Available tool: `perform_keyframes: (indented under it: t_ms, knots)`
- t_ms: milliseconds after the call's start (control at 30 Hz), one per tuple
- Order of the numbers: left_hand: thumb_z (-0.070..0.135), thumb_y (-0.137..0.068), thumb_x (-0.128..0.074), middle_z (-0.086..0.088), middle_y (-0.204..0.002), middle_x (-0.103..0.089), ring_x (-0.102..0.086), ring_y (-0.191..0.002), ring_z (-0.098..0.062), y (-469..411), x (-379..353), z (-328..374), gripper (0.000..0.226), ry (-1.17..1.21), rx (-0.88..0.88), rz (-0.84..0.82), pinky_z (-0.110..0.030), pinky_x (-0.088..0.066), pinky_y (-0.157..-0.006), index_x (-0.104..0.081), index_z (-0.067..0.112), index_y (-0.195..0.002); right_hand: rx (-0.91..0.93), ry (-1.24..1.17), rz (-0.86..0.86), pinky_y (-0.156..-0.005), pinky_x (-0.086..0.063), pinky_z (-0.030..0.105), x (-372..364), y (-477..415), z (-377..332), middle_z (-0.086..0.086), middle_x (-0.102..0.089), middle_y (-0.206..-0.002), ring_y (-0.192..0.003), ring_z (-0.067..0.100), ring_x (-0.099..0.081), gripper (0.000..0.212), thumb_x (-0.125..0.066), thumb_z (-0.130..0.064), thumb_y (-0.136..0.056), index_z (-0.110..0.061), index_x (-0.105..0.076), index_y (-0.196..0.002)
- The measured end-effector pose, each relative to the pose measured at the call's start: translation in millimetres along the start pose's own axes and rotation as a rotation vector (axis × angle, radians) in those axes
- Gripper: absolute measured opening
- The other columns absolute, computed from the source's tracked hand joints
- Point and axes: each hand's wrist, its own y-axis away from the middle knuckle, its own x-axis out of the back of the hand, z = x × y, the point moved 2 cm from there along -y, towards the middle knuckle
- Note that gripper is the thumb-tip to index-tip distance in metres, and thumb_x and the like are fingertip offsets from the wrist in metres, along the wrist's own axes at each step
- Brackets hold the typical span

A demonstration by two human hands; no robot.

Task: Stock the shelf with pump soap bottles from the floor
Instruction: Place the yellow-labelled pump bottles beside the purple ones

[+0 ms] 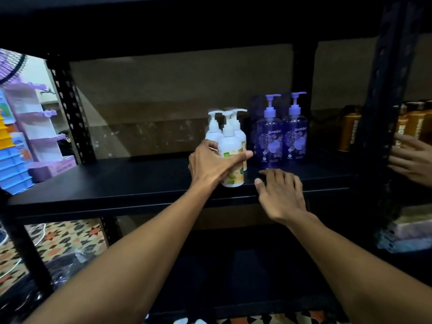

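Observation:
Three white pump soap bottles stand together on the black shelf. My left hand grips the front white bottle near the shelf's front edge, thumb stretched across its label. The two other white bottles stand just behind it. Two purple pump soap bottles stand side by side to the right, further back. My right hand lies flat with straight fingers on the shelf's front edge, in front of the purple bottles, holding nothing.
Another person's hand reaches in at the far right beside gold bottles on the neighbouring shelf. A black upright post separates the shelves. A purple display stand and blue crates stand at left. Patterned floor shows below.

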Motion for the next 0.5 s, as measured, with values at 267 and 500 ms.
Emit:
perform_keyframes:
  t_ms: [267, 500]
  knots:
    - [0.054, -0.058, -0.098, 0.015, -0.095, -0.064, -0.066, -0.09, -0.005, 21, -3, -32, 0.077, 0.051, -0.08, -0.004, -0.043, -0.061, -0.087, -0.054, 0.032, -0.118, 0.016, 0.045, -0.073, -0.123, -0.009, 0.042, 3, -1, 2, 0.002, -0.03, -0.158, -0.147, 0.022, -0.022, 0.058, -0.012, -0.053, -0.106, -0.024, -0.027, -0.155]
    - [0.05, -0.063, -0.095, 0.011, -0.106, -0.062, -0.069, -0.096, -0.012, 25, -6, -34, 0.086, 0.093, -0.138, -0.022, -0.046, -0.062, -0.087, -0.048, 0.03, -0.132, 0.026, 0.059, -0.05, -0.122, -0.009, 0.04, 2, 1, 2, -0.001, -0.031, -0.155, -0.145, 0.02, -0.023, 0.056, -0.014, -0.054, -0.106, -0.028, -0.028, -0.153]
